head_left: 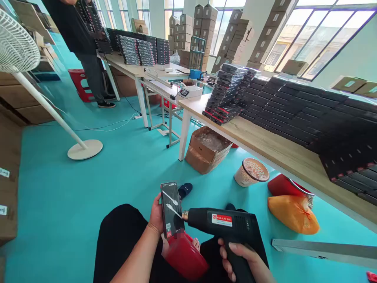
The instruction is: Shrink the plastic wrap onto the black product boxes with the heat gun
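Note:
My left hand (pixel 157 215) holds a flat black box (pixel 171 208) upright over my lap, gripping it by its left edge. White cable-like shapes are printed on the box's face. My right hand (pixel 240 257) is wrapped round the handle of a black heat gun (pixel 206 221) with a red and white label. The gun points left, and its metal nozzle is at the right edge of the box, very near it or touching. Below the box, between my legs, is a red object (pixel 187 257).
Black boxes (pixel 282 106) are stacked on the long table (pixel 265 143) at right. Below stand an open carton (pixel 203 155), a bin (pixel 250 173) and an orange bag (pixel 291 214). A white fan (pixel 84 149) is at left; a person (pixel 91 67) stands by the far table.

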`<state>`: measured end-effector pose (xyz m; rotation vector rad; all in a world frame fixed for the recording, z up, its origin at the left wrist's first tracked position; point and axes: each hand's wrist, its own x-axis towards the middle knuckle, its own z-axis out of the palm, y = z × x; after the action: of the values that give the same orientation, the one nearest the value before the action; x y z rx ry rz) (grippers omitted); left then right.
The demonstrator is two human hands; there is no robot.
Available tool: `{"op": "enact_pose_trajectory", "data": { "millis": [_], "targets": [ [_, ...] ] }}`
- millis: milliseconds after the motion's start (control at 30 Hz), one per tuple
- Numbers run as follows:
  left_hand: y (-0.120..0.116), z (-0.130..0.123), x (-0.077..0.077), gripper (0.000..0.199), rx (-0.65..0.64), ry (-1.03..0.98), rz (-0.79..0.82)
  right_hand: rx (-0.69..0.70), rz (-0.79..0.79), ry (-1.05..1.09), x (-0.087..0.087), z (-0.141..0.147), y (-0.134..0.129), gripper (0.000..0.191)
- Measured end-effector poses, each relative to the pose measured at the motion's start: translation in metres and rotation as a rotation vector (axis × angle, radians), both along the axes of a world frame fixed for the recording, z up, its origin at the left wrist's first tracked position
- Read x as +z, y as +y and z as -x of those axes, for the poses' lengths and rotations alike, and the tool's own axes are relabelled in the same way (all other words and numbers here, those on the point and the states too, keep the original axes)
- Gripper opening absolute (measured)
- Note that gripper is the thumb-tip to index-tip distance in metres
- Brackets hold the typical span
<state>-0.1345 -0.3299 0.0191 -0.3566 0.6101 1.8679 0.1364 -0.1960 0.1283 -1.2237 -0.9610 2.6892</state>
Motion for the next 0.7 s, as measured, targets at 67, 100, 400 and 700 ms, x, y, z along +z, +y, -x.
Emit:
{"op": "enact_pose_trajectory", "data": {
  "millis": [67,100,400,700],
  "targets": [
    [0.0,-0.003,-0.002,0.055,-0.076,-0.001,0.055,-0.045,0.03,-0.016,0.001,0.014,0.006,0.043],
    [0.0,-0.004,-0.002,0.054,-0.111,-0.006,0.082,-0.067,0.037,-0.014,0.004,0.022,0.008,0.04],
    [-0.003,-0.005,0.002,0.04,-0.052,0.059,0.133,0.399,-0.422,0.034,0.045,0.055,0.007,0.022],
    [-0.005,0.001,0.001,0.052,0.156,0.009,-0.084,0.533,-0.411,-0.04,0.049,0.01,0.006,0.031]
  ]
}}
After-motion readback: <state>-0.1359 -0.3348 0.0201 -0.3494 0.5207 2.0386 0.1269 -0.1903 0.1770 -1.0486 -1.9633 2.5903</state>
